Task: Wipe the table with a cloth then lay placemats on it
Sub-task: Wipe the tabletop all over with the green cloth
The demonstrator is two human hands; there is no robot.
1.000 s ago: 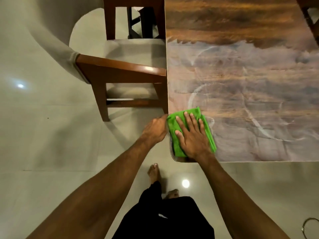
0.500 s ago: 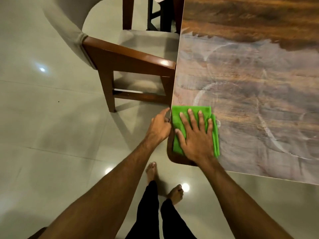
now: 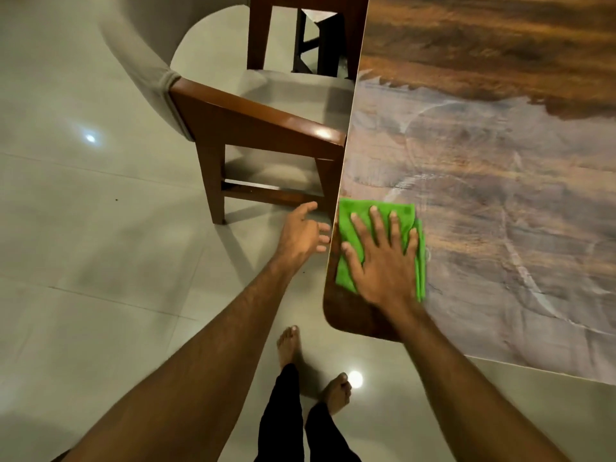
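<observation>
Right fingers (image 3: pixel 375 225): spread wide and straight, pressed flat on the cloth, thumb out to the left.
Right hand (image 3: pixel 383 265): palm down, covering the cloth's near part.
Cloth (image 3: pixel 350 211): green, folded, directly under our right fingers. Green shows past the fingertips and on both sides of the hand. It lies on the bench, flush with the left edge.
Left fingers (image 3: pixel 308 208): loosely spread, relaxed, holding nothing.
Left hand (image 3: pixel 300 236): off the bench, over the floor, just left of our right thumb with the bench edge between the two. We cannot tell whether its fingertips touch that edge.
Bench (image 3: pixel 500 195): wood-grain top. Beyond and to the right of our right fingers it carries a pale smeared film (image 3: pixel 466 135) with curved streaks. Further beyond, the grain is dark brown. The rounded corner sits just behind our right wrist, bare brown.
Chair (image 3: pixel 253 128): wooden frame with a pale seat pad, just beyond our left fingertips. It is pushed up against the bench's left edge, and one leg stands near those fingers.
Floor (image 3: pixel 83 228): pale glossy tiles under our left hand, with bright light spots.
Feet (image 3: pixel 288 341): bare, below dark trouser legs, behind both hands and between our forearms.
</observation>
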